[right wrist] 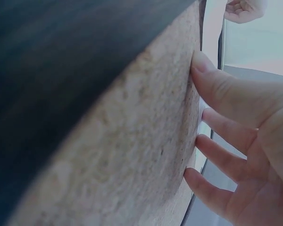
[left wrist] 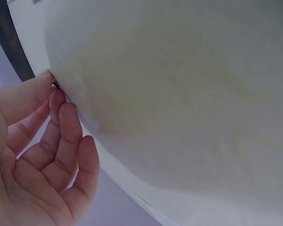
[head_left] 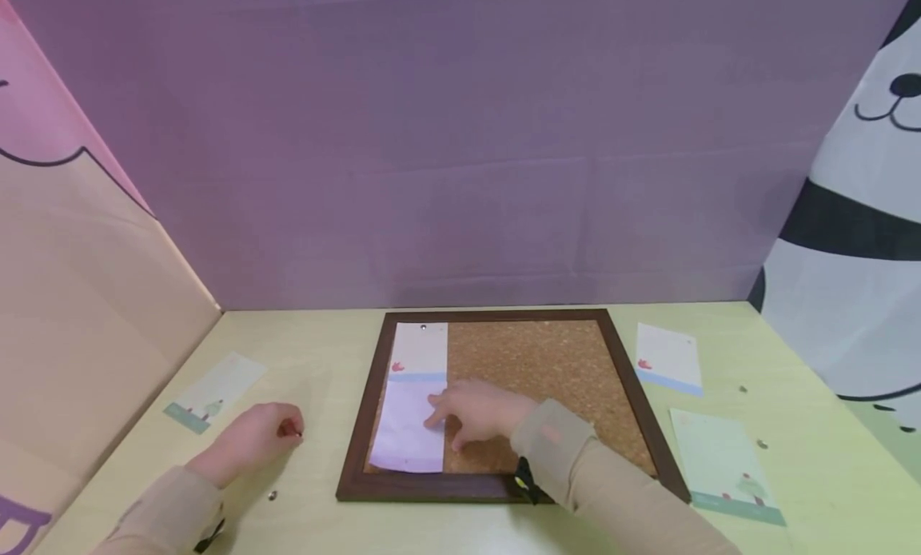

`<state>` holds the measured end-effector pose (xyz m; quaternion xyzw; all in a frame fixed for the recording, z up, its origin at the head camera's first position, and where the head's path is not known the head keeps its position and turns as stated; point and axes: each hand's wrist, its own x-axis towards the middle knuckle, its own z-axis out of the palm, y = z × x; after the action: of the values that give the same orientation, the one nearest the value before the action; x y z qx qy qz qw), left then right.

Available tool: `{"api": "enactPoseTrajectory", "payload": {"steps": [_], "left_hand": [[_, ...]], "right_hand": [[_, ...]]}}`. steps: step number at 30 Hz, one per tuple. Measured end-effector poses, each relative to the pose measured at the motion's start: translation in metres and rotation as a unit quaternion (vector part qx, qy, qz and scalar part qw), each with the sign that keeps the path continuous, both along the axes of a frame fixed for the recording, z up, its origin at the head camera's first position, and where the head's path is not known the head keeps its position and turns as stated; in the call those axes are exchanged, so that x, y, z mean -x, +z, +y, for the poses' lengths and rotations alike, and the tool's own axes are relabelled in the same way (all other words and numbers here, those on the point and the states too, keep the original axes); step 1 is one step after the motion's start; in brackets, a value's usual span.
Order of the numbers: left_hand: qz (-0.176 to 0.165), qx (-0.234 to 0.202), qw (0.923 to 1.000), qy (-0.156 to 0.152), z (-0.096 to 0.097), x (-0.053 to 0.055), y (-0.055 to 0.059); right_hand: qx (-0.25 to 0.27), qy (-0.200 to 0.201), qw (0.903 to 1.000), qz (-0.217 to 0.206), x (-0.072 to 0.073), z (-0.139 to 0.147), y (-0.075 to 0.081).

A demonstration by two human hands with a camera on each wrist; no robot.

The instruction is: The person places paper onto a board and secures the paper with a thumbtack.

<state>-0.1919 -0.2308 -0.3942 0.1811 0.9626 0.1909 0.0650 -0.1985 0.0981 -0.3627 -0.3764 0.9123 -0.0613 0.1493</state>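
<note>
A cork board (head_left: 532, 371) in a dark brown frame lies on the table. On its left part are a white card with a blue band (head_left: 417, 351) and, below it, a lilac paper (head_left: 408, 427). A silver thumbtack (head_left: 423, 327) sits at the white card's top. My right hand (head_left: 482, 411) rests with spread fingers on the lilac paper's right edge and the cork. Left of the board, my left hand (head_left: 255, 435) pinches a small shiny thumbtack (left wrist: 55, 85) between thumb and fingertip; the fingers mostly hide it.
A green-edged card (head_left: 216, 391) lies at the left. Right of the board are a blue-edged card (head_left: 669, 359) and a larger green-edged sheet (head_left: 723, 463). Loose thumbtacks lie on the table, one near the left wrist (head_left: 272, 495). A purple cloth wall (head_left: 475, 155) stands behind.
</note>
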Motion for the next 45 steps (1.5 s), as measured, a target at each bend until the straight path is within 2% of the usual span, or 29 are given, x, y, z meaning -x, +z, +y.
{"api": "enactPoseTrajectory", "payload": {"steps": [11,25,29,32,36,45], "left_hand": [[-0.012,0.023,0.9992,0.029,0.006,-0.002,0.002],[0.012,0.01,0.9998,-0.008,0.001,-0.002,0.001],[0.013,0.008,0.9998,-0.01,0.0,-0.001,0.001],[0.004,-0.009,1.0,0.0,-0.001,0.0,0.002],[0.009,-0.048,0.9988,0.006,0.0,0.003,0.005],[0.034,-0.118,0.9919,-0.033,0.008,0.009,0.008]], "right_hand": [[0.01,-0.006,0.9998,-0.016,0.0,0.0,0.001],[0.018,-0.008,0.9995,-0.023,-0.002,0.001,0.002],[0.019,-0.005,0.9996,-0.021,-0.003,0.001,0.002],[0.018,-0.005,0.9996,-0.019,-0.002,0.001,0.001],[0.016,-0.009,0.9997,-0.019,0.0,0.001,0.0],[0.016,-0.009,0.9997,-0.016,-0.001,0.001,0.0]]}}
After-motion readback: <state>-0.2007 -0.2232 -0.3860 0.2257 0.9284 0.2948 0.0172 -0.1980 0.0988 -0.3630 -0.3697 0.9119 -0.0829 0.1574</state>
